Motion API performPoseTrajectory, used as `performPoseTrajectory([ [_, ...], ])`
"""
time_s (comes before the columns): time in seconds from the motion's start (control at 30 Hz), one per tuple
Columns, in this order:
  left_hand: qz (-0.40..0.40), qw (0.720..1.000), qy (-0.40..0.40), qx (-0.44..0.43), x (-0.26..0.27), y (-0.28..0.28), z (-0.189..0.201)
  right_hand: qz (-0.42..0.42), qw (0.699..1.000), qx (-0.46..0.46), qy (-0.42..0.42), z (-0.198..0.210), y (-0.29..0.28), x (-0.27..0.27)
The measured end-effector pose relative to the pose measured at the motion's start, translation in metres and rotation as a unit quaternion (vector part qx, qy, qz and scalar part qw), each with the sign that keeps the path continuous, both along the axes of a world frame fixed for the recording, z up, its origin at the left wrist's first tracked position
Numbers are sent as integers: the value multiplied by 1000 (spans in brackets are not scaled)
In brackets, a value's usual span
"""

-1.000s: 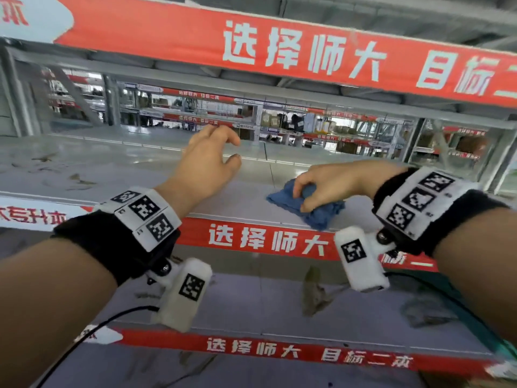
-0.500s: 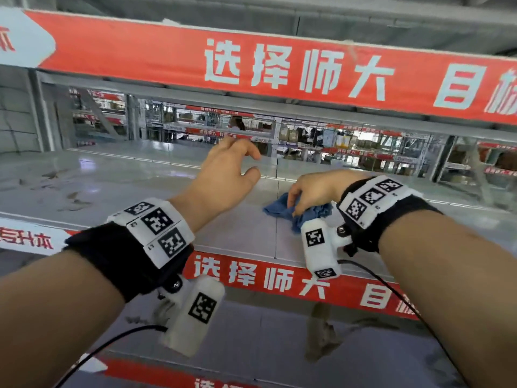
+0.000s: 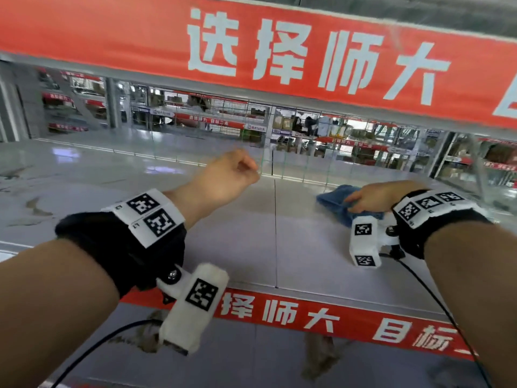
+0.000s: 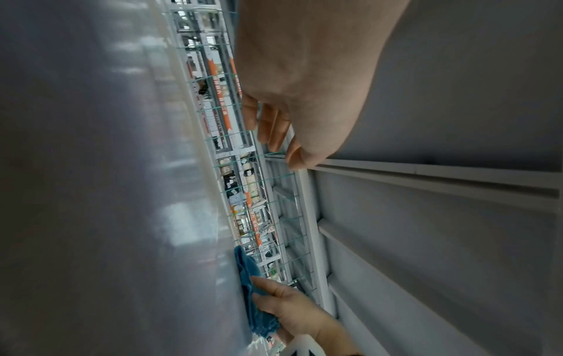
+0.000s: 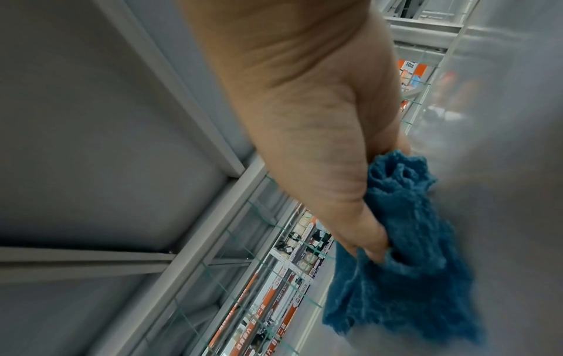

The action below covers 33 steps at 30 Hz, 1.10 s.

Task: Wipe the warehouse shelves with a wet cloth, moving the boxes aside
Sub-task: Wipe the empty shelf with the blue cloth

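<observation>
A crumpled blue cloth (image 3: 333, 203) lies on the grey shelf surface (image 3: 251, 236) at the right. My right hand (image 3: 372, 198) grips it, fingers curled into the fabric and pressing it on the shelf. In the right wrist view the thumb and fingers of my right hand (image 5: 304, 125) pinch the cloth (image 5: 411, 269) against the shelf (image 5: 518, 197). My left hand (image 3: 225, 180) hovers over the middle of the shelf, fingers loosely curled, holding nothing. The left wrist view shows my left hand (image 4: 304, 84) above the shelf (image 4: 91, 192) with the cloth (image 4: 252, 303) beyond. No boxes show on this shelf.
A red banner with white characters (image 3: 279, 316) runs along the shelf's front edge. Another (image 3: 251, 51) covers the beam overhead, so headroom is low. Green wire mesh (image 3: 251, 148) closes the back. A stained lower shelf (image 3: 279, 362) lies below. Further racks stand behind.
My right hand has slid the cloth to the right and deeper onto the shelf. My left hand's fingers have curled in more. The view has moved closer to the shelf.
</observation>
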<state>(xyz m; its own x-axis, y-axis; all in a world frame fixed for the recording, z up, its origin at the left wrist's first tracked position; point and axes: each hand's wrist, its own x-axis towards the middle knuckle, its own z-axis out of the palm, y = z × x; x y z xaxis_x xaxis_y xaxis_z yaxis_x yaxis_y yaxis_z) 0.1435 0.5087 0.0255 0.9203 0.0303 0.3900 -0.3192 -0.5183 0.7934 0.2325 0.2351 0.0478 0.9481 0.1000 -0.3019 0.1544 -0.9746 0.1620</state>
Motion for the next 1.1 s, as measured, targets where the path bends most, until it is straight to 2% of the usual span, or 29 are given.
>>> performPoseTrajectory([
  [0.13,20,999,15,-24,3,4,-9,6,1000,8,9,0,29,15],
  [0.33,41,998,4,-56,8,5,-11,129,979,134,79,-5,130,10],
  [0.43,53,996,8,-76,9,7,-10,177,970,144,83,-6,161,2],
  [0.5,61,994,12,-85,8,9,-9,193,970,122,84,-5,165,1],
  [0.6,75,993,12,-89,5,13,-8,161,978,97,91,-3,142,13],
  [0.7,81,993,4,-91,-4,23,-3,89,994,56,20,-3,108,24],
  [0.8,81,994,-9,-78,-20,36,0,62,997,-40,-1,-4,83,41],
  [0.83,86,994,-15,-66,-26,42,0,60,997,-43,2,-3,79,43],
  [0.9,110,993,-30,3,-37,54,-4,15,998,56,16,-4,74,70],
  [1.0,182,971,-50,144,-52,72,-17,50,988,133,54,-11,89,105],
  [1.1,235,931,-51,276,-62,78,-32,83,975,180,96,-11,151,55],
])
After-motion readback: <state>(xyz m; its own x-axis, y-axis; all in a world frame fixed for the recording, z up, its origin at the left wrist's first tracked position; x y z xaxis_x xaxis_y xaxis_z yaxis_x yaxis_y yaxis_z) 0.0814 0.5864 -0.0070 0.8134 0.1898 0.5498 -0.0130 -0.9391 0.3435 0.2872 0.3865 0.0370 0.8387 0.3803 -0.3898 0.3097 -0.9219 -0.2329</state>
